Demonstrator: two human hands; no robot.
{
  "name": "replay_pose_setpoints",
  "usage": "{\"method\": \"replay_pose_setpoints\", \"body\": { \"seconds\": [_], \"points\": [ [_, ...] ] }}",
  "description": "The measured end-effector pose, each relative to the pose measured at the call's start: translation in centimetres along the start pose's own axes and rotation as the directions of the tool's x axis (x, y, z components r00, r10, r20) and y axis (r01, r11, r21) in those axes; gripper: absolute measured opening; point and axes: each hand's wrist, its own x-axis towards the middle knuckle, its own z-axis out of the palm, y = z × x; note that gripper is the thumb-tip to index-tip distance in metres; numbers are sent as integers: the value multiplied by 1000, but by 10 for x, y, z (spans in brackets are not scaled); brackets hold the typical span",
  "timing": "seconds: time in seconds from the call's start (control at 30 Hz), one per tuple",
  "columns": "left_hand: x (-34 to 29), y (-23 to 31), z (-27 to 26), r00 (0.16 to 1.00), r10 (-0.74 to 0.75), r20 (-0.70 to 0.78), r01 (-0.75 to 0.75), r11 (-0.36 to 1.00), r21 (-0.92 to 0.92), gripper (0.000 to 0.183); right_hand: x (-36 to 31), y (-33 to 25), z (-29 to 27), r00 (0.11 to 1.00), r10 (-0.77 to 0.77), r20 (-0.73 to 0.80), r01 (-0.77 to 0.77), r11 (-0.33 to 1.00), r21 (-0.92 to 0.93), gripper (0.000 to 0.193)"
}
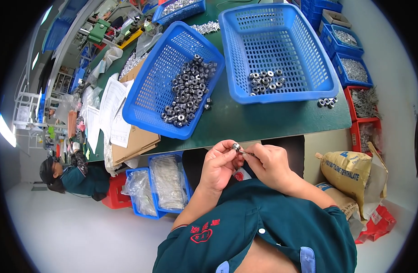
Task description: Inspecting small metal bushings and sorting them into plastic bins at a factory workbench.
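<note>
My left hand [219, 166] pinches a small shiny ring-shaped metal nut [236, 147] between thumb and fingers, just in front of the table edge. Close beside it, my right hand [272, 164] is closed on a thin dark rod-like tool [250, 154], whose tip reaches the nut. Most of that tool is hidden by the fingers. Beyond my hands, a tilted blue perforated basket [143, 102] holds a heap of dark metal nuts [189, 88]. To its right, another blue basket [282, 94] contains a smaller group of shinier nuts [266, 81].
Several loose nuts [327, 103] lie right of the second basket on the green table [245, 122]. Papers and cardboard [135, 144] sit at left. Blue bins [354, 70] and sacks [347, 170] stand at right. Another person [84, 179] works at far left.
</note>
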Motion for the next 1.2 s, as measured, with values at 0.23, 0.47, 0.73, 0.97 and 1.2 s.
{"method": "replay_pose_setpoints", "body": {
  "seconds": [0.23,0.47,0.73,0.97,1.2],
  "points": [
    [2,-4,5,999,31,15,-32,996,88,12,1,2,-6,1000,-5,-18,4,1000,-15,9],
    [5,5,11,996,84,41,-92,960,266,12,7,4,-19,688,497,528,-719,372,587,19],
    [18,41,49,992,-11,129,-70,790,609,15,9,19,-37,644,363,674,-716,-25,698,20],
    [102,84,113,802,223,554,-569,4,822,14,-17,21,-25,777,544,317,-603,499,623,15],
    [226,52,112,921,-144,361,-365,-641,675,21,-33,24,-12,768,563,306,-634,600,488,19]
  ]
}}
